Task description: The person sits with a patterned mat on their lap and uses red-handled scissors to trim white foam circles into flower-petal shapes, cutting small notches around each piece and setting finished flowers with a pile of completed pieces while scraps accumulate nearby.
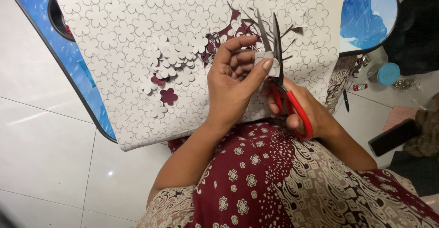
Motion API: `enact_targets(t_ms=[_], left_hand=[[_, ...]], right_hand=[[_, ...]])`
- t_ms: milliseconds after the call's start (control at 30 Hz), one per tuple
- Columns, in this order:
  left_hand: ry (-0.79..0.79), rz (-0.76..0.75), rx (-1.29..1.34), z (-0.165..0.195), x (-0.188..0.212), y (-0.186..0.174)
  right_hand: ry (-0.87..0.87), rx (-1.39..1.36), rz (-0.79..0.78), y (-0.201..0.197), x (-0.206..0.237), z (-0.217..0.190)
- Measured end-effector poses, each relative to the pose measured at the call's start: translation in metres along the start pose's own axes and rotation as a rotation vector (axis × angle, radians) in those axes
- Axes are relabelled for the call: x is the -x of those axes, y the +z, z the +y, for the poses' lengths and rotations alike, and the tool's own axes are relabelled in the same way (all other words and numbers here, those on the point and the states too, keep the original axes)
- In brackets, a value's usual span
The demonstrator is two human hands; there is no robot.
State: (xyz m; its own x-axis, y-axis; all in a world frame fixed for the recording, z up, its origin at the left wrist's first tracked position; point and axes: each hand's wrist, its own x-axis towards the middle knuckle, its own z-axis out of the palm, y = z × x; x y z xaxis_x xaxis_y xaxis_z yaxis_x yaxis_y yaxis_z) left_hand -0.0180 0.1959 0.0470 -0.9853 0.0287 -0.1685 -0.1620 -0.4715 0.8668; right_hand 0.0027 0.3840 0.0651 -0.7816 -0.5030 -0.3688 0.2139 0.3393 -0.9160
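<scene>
My left hand pinches a small white paper piece between thumb and fingers. My right hand grips red-handled scissors, whose dark blades point away from me and are slightly apart around the paper piece. Both hands hover over a large white sheet printed with flower outlines. A pile of cut-out white flowers lies on the sheet to the left of my left hand, with one maroon flower and maroon scraps among them.
The sheet rests on a small blue table with a dark rim. On the tiled floor at right lie a jar with a blue lid, a dark phone and a pen. My lap is covered in maroon patterned cloth.
</scene>
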Motion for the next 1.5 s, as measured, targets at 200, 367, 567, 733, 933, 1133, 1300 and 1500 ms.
enact_targets(t_ms=[200, 367, 567, 733, 933, 1133, 1300, 1500], left_hand=[[-0.049, -0.061, -0.081, 0.013, 0.003, -0.004], [-0.082, -0.083, -0.048, 0.02, 0.003, -0.007], [-0.08, -0.09, -0.079, 0.023, -0.001, -0.014], [-0.068, -0.093, -0.077, 0.023, -0.003, -0.02], [-0.052, -0.088, -0.093, 0.018, -0.006, -0.028], [-0.013, -0.074, -0.199, 0.014, -0.006, -0.036], [-0.036, 0.027, -0.014, 0.014, -0.013, -0.036], [-0.075, 0.015, 0.075, 0.017, -0.014, -0.032]], right_hand=[[-0.028, -0.081, -0.019, 0.0, 0.002, -0.002], [-0.013, -0.007, -0.019, -0.002, 0.002, 0.002], [0.037, -0.059, -0.068, -0.005, 0.002, 0.003], [0.078, -0.057, -0.067, -0.006, 0.003, 0.001], [0.071, -0.066, -0.082, -0.007, 0.006, 0.009], [0.003, 0.087, -0.05, -0.011, 0.006, 0.023], [0.077, -0.067, -0.036, -0.01, 0.006, 0.017], [0.016, -0.063, 0.008, -0.005, 0.003, 0.001]])
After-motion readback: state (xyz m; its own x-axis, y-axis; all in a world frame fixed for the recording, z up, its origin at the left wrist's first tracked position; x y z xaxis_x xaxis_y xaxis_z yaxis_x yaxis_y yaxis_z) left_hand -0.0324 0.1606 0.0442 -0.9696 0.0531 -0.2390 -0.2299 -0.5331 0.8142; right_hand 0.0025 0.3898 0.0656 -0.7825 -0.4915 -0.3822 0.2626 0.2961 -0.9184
